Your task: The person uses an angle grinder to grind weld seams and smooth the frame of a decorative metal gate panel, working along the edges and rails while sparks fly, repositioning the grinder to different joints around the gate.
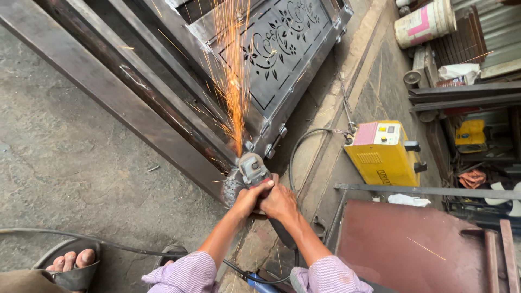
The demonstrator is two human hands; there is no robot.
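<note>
An angle grinder (253, 169) with a grey head presses against the lower corner of a steel gate frame (163, 125) lying on the ground. Orange sparks (232, 81) spray upward from the contact point across a decorative cut-out metal panel (282, 49). My left hand (249, 198) wraps the grinder's body just behind the head. My right hand (280, 203) grips the rear of the grinder beside it. Both forearms come up from light purple sleeves at the bottom edge. The grinder's black cable (108, 245) trails left across the concrete.
A yellow welding machine (382, 152) stands to the right with a grey hose looping toward the gate. A reddish metal sheet (412, 244) lies at lower right. A foot in a sandal (70, 263) sits at bottom left. Steel bars, a bucket and clutter fill the upper right.
</note>
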